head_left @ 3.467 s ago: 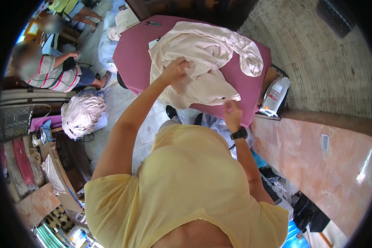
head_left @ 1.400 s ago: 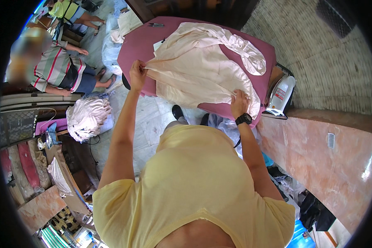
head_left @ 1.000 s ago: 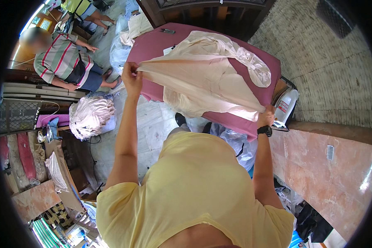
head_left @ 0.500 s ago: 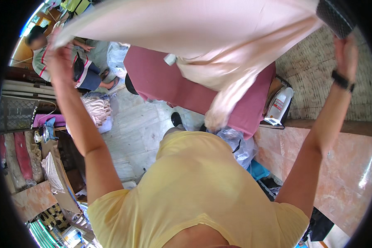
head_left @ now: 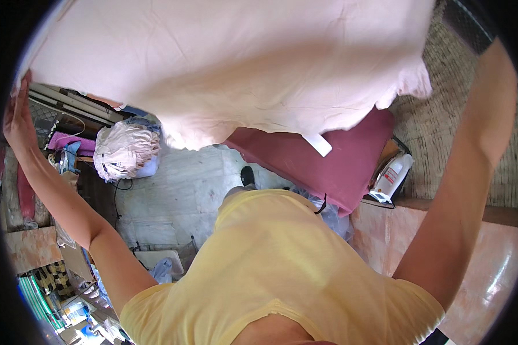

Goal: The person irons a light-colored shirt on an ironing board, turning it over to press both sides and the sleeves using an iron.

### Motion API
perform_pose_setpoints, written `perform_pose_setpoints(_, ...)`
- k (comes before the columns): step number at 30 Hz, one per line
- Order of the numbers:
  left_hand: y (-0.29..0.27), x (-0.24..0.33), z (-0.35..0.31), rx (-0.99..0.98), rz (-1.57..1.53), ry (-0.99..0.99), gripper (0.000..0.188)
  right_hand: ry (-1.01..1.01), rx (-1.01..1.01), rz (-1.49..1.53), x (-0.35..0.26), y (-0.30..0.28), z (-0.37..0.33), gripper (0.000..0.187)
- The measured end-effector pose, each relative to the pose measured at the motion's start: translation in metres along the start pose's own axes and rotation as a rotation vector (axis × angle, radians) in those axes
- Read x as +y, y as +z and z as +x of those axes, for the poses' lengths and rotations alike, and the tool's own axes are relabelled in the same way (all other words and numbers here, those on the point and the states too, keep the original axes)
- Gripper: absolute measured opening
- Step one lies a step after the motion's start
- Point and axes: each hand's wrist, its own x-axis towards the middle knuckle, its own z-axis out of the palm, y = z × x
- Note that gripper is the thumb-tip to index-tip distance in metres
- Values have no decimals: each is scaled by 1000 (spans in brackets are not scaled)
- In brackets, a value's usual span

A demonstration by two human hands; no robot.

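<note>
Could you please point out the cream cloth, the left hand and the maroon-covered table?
Cream cloth [head_left: 230,63], head view: middle of its visible sheet.
Left hand [head_left: 18,114], head view: mid-hand.
Maroon-covered table [head_left: 345,167], head view: bare part of its cover.

The cloth [head_left: 230,63] is pinkish cream, the table cover [head_left: 334,172] plum, the shirt [head_left: 270,247] yellow, the floor [head_left: 178,190] marbled grey-white, the wall [head_left: 489,253] mottled peach.

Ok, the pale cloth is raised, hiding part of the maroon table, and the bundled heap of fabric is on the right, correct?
Not quite: the bundled heap is on the left, as the head view shows. The pale cloth is indeed raised, hiding part of the maroon table.
</note>
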Motion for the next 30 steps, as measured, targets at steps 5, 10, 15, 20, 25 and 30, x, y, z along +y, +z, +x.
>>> perform_pose_setpoints(5,-21,-35,-36,236,152,-201,30,0,-58,23,-2,50,34,41)
perform_pose_setpoints(10,-57,-10,-55,459,376,-211,34,9,-93,30,1,80,55,40)
perform_pose_setpoints(15,-70,82,-99,490,-170,-196,41,46,-134,11,16,90,64,40)
perform_pose_setpoints(20,59,121,-240,558,17,-530,34,159,-146,28,74,66,57,40)
perform_pose_setpoints(25,269,129,-270,-988,-895,-524,20,420,-152,-46,196,3,34,39)
perform_pose_setpoints(30,368,117,-357,-1327,-926,-841,13,761,-132,-367,313,17,-70,32)
